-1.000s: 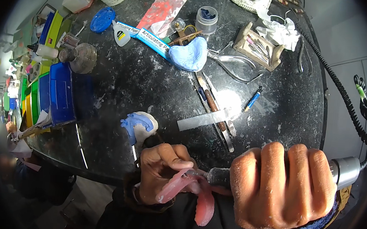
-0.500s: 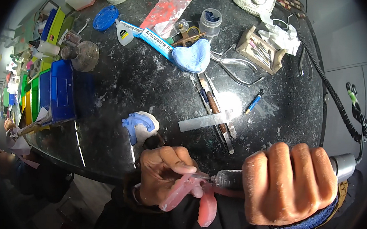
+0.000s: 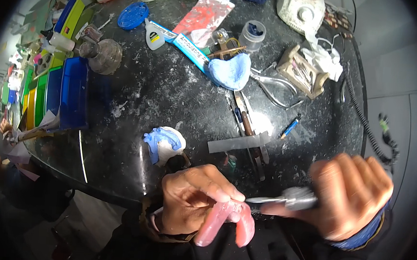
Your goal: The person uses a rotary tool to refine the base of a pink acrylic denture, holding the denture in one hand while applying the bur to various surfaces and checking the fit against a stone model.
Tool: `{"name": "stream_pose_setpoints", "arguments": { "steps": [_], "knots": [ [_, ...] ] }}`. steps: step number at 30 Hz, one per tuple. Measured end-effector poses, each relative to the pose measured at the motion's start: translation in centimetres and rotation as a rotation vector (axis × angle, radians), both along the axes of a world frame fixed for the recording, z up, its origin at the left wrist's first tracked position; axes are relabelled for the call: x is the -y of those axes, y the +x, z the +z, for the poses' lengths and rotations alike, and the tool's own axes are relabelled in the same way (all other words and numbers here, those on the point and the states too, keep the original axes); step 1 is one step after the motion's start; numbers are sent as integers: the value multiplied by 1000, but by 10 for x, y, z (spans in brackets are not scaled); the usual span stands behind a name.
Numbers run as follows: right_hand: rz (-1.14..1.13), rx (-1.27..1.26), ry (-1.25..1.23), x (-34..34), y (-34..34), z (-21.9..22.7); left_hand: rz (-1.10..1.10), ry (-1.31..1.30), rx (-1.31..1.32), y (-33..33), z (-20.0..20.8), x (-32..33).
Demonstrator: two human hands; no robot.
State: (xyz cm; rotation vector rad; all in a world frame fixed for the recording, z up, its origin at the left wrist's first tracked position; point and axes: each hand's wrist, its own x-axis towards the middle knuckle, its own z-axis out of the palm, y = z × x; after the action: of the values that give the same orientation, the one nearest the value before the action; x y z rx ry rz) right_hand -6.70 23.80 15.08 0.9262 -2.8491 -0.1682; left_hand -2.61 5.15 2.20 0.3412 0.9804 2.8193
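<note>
Low in the middle, my left hand [image 3: 191, 196] grips a pink horseshoe-shaped denture base [image 3: 215, 223] at its top, thumb and fingertips pinching the arch. Its two arms hang down over my dark clothing. My right hand [image 3: 354, 195], smeared by motion, is wrapped round a rotary handpiece [image 3: 300, 198]. The handpiece's thin metal tip points left and lies close to the left fingertips and the arch; whether it touches the pink piece I cannot tell. Just beyond my left hand, a white plaster cast [image 3: 170, 151] with blue material on it sits on the table.
Across the dark dusty table [image 3: 138, 96] lie a blue mould [image 3: 229, 72], pliers [image 3: 274, 88], a blue pencil [image 3: 291, 126], a translucent strip [image 3: 236, 142] over slim tools, and a wooden tool box [image 3: 302, 71]. Blue bins [image 3: 74, 96] line the left. A coiled cord [image 3: 364, 116] hangs right.
My right hand has drawn the handpiece's tip out from over the pink denture base and tilted it. The denture base has turned, its arms now pointing more squarely down. The whole view has shifted slightly.
</note>
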Motion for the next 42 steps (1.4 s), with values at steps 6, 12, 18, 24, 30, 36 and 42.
{"name": "stream_pose_setpoints", "arguments": {
  "steps": [6,12,18,24,30,36,42],
  "knots": [
    [82,473,-761,-24,-8,-50,379,-467,-350,-7,5,3],
    [243,679,-794,-22,-14,-72,532,-800,-662,-9,5,14],
    [308,712,-801,-13,-10,-83,370,-702,-744,-10,10,17],
    [330,705,-775,-11,-9,-87,331,-689,-738,-11,12,23],
    [359,636,-717,-10,-10,-83,373,-782,-763,-14,16,23],
    [352,540,-717,-7,-8,-85,420,-811,-789,-11,12,22],
    [362,495,-995,-9,-9,-81,453,-863,-874,-13,12,26]
  ]
}}
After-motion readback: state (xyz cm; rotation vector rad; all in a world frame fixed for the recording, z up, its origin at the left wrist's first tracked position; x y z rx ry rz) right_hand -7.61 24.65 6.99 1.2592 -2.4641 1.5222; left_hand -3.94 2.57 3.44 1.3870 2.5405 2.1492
